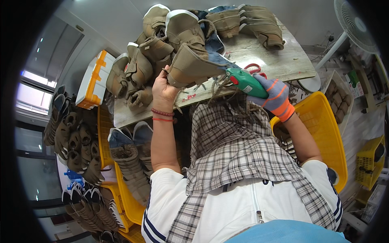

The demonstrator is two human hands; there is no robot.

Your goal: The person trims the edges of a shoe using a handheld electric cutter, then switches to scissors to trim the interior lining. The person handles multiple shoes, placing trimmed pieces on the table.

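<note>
My left hand [164, 88], bare with red bracelets on the wrist, grips a khaki shoe upper [192, 65] by its edge and holds it up over the table's near edge. My right hand [273, 96], in a grey and orange glove, holds a green hand tool [245, 82] whose tip points at the upper's lower right side. Loose threads hang below the upper. A plaid apron covers my lap.
A worn table [279, 60] carries a pile of khaki uppers [142, 65] and red scissors [254, 69]. Yellow crates [324, 133] stand right and left, the left one [121, 190] full of uppers. More uppers hang on a rack [73, 141]; a fan [352, 20] stands far right.
</note>
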